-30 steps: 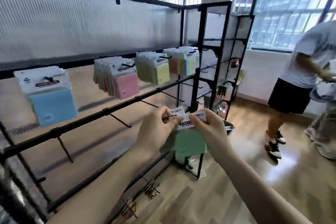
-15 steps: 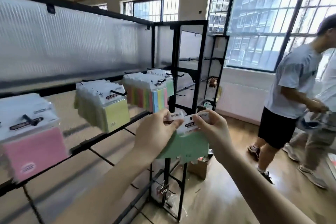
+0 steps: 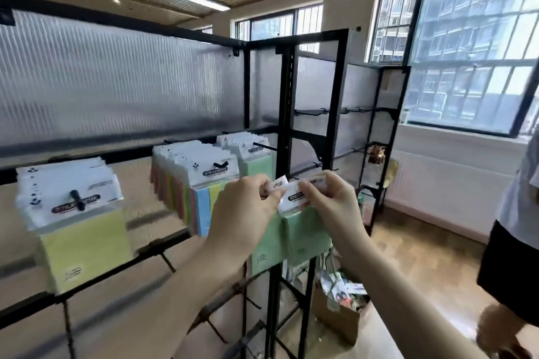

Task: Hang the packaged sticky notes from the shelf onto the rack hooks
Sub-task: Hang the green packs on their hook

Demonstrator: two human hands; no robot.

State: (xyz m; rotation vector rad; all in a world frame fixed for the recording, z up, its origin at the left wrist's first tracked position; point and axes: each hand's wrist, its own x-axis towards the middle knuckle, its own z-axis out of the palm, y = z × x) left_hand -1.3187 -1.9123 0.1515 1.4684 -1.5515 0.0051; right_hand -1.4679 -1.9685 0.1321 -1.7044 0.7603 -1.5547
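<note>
Pinching the white header cards of two green packaged sticky-note pads [image 3: 303,230], the left hand [image 3: 242,213] and right hand [image 3: 329,201] are curled closed on them in front of the black metal rack [image 3: 284,125], near its right end, where a bare black hook [image 3: 264,146] projects. A pad could be dropped, it is judged, if both punched holes are not aligned, or the hook missed altogether.

Both hands raised before the black rack [image 3: 312,102]: left hand [image 3: 243,213] and right hand [image 3: 332,207] pinching white header cards of green sticky-note packs [image 3: 303,237]. Yellow packs [image 3: 84,245] hanging on hook near rack's left edge, multicoloured packs [image 3: 201,183] mid-rail.
</note>
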